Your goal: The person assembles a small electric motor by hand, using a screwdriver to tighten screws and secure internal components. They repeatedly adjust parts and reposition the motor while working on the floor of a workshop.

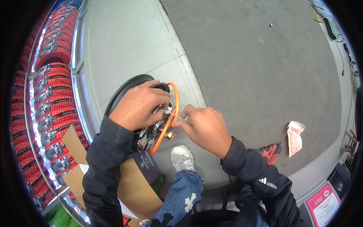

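Observation:
A black wheel [121, 90] with a metal hub stands in front of me, and an orange cable [161, 138] loops out of it. A brass-coloured nut [169, 136] sits at the hub's axle. My left hand [143, 104] lies over the wheel's upper side, its thumb and fingers closed near the hub; what they pinch is hidden. A thin metal rod [175, 115], perhaps a hex key, runs between both hands. Gripping its right end, my right hand [207, 126] is closed with thumb and forefinger together. The rod's far end disappears at the left fingers.
Below the wheel stands an open cardboard box [135, 185] beside a dark printed box [148, 166]. Red-wrapped tyres [55, 96] fill a rack at left. On the floor at right lie a red power drill [270, 153] and a crumpled pink-white sheet [294, 140]. My shoe [182, 158] is close to the hub.

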Tool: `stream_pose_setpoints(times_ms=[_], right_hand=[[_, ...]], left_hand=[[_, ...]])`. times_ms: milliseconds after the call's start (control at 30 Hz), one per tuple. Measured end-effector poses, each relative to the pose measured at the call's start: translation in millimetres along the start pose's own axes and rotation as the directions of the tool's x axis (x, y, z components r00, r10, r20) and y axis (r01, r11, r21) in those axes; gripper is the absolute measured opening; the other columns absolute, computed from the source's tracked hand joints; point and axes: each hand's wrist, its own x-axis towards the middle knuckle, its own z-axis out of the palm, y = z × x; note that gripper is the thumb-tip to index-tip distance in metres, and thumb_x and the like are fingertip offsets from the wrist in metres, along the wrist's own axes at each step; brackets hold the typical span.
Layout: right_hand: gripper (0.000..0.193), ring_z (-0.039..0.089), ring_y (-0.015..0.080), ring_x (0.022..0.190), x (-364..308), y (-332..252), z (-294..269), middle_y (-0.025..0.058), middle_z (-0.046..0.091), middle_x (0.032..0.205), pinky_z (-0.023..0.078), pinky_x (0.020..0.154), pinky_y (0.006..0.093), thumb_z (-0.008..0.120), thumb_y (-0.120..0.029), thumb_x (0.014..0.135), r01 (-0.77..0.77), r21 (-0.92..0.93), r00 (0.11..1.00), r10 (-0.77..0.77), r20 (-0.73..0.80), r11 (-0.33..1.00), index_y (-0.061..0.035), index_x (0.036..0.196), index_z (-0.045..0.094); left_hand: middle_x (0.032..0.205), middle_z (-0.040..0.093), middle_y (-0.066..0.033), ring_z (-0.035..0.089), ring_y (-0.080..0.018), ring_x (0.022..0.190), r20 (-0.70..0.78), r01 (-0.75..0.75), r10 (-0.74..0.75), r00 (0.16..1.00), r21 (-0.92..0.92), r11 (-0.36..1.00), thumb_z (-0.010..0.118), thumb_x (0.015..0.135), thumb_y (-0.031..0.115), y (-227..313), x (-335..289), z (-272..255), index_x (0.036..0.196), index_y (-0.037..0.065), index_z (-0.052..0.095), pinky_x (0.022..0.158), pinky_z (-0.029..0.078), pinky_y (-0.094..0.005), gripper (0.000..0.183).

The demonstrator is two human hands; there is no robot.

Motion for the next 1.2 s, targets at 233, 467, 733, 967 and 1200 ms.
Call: stream_pose_setpoints(times_ms=[233,467,733,967,1200], right_hand=[[0.025,0.071,0.0427,0.068,4.4,5.8,5.8,0.0195,0.069,0.068,0.053,0.064,0.0548,0.069,-0.026,0.108,-0.059,0.014,0.994,0.057,0.098,0.998,-0.0032,0.1,0.073],[0.027,0.074,0.0339,0.064,4.3,12.3,9.9,0.0091,0.072,0.065,0.056,0.062,0.0473,0.067,-0.028,0.111,-0.092,0.069,0.988,0.083,0.127,0.993,-0.0048,0.097,0.07],[0.026,0.073,0.0382,0.068,-23.7,33.4,-29.4,0.0185,0.071,0.071,0.054,0.063,0.0477,0.072,-0.026,0.105,-0.341,0.333,0.94,0.315,0.13,0.879,-0.0009,0.1,0.075],[0.028,0.05,0.0185,0.058,-111.9,89.4,-31.4,0.0123,0.059,0.062,0.044,0.06,0.0386,0.071,-0.025,0.106,-0.498,0.362,0.842,0.539,-0.017,0.788,0.0024,0.101,0.074],[0.03,0.076,0.0402,0.079,-142.0,91.8,-27.6,0.023,0.076,0.084,0.056,0.073,0.0478,0.069,-0.027,0.106,-0.472,0.318,0.848,0.522,-0.09,0.822,0.0016,0.106,0.077]], left_hand=[[0.085,0.072,-0.0133,0.07,-0.039,0.083,-0.095,-0.05,0.045,0.994,-0.042,0.998,0.074,0.079,0.007,-1.4,-0.4,4.0,0.091,0.004,0.072,0.126,0.05,-0.0499,0.013],[0.094,0.074,-0.0142,0.071,-0.0409,0.101,-0.009,0.014,-0.015,1.0,-0.072,0.997,0.074,0.076,0.006,2.8,5.3,-2.1,0.101,0.003,0.07,0.128,0.048,-0.0517,0.025],[0.127,0.074,-0.0169,0.067,-0.0445,0.124,-0.453,0.059,-0.017,0.891,0.078,0.995,0.073,0.078,0.004,53.0,-29.4,-8.9,0.109,0.003,0.07,0.108,0.055,-0.0529,0.031],[0.099,0.072,-0.0084,0.075,-0.0325,0.096,0.069,0.193,-0.191,0.979,-0.03,0.981,0.078,0.087,0.012,161.0,-55.1,158.8,0.109,0.008,0.069,0.074,0.062,-0.0473,0.024],[0.105,0.07,-0.0077,0.074,-0.0311,0.099,-0.116,0.246,-0.248,0.962,-0.039,0.969,0.082,0.094,0.026,116.1,-32.9,256.7,0.117,0.011,0.068,0.079,0.063,-0.0467,0.03]])
